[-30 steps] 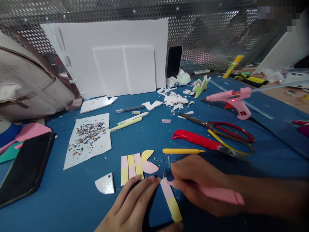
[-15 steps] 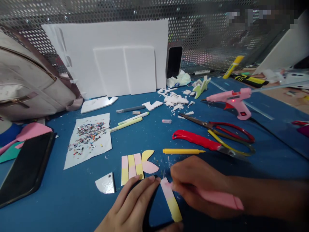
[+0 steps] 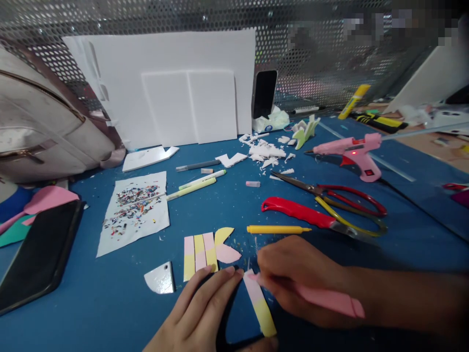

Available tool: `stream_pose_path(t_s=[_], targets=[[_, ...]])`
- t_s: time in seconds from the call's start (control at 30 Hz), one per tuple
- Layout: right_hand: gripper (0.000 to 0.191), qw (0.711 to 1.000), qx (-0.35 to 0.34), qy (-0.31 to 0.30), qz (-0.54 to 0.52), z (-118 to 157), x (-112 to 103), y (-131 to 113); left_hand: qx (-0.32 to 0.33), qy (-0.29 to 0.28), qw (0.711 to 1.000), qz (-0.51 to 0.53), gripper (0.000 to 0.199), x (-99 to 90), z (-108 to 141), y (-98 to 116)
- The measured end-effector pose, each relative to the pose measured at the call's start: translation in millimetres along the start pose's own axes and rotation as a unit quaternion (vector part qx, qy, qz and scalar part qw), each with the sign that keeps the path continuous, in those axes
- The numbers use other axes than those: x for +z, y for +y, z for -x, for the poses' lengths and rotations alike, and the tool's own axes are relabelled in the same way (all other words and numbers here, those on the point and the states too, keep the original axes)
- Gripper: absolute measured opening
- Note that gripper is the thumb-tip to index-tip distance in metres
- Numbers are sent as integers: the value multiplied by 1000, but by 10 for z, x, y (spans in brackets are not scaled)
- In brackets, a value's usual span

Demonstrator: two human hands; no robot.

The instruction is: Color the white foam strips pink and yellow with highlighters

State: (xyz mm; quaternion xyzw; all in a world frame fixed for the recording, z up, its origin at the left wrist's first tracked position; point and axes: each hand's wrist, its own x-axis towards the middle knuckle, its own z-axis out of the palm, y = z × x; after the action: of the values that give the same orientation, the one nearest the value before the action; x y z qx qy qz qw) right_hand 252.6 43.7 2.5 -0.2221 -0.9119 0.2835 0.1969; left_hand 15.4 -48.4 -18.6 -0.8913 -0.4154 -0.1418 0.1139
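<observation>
My right hand (image 3: 300,281) is closed around a pink marker (image 3: 326,298), its tip touching the upper part of a small strip (image 3: 259,303) coloured pink and yellow. My left hand (image 3: 203,308) spans that strip: a fingertip presses by its top end and the thumb by its bottom end, steadying it on the table. To the left lie several pink-and-yellow strips (image 3: 200,249) side by side, the left hand's fingertips over their lower edge. Touching them is a notched piece (image 3: 225,246) in the same colours. A yellow marker (image 3: 278,229) lies beyond my right hand.
Red-handled cutter (image 3: 300,212), scissors (image 3: 330,193) and a pink glue gun (image 3: 348,151) lie on the right. White scraps (image 3: 266,150) are heaped behind. Speckled paper (image 3: 161,222), a white piece (image 3: 161,281) and a phone (image 3: 40,254) lie left. White boards (image 3: 110,58) stand at the back.
My right hand has shifted slightly left with the pink marker, its tip moving over the strip's top end. The left hand and the strip stay in place.
</observation>
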Motion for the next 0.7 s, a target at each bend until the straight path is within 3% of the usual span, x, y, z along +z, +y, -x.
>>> stream_pose_path(t_s=[0.07, 0.2, 0.33, 0.43, 0.57, 0.7], targets=[[21, 999, 45, 1, -2, -3, -3, 4, 6, -10, 1000, -9, 68, -14, -6, -5], [21, 1000, -24, 2, -5, -12, -8, -5, 14, -22, 999, -22, 70, -14, -10, 0], [21, 1000, 16, 19, -17, -1, 4, -4, 2, -22, 1000, -16, 71, 7, -1, 10], [22, 999, -48, 14, -20, 4, 12, 5, 4, -8, 1000, -5, 70, 27, 6, 18], [22, 999, 32, 14, -5, 1, -16, -12, -21, 8, 999, 29, 71, 68, 18, 47], [19, 999, -42, -1, 2, 8, -36, -38, -27, 12, 999, 40, 72, 89, 37, 56]])
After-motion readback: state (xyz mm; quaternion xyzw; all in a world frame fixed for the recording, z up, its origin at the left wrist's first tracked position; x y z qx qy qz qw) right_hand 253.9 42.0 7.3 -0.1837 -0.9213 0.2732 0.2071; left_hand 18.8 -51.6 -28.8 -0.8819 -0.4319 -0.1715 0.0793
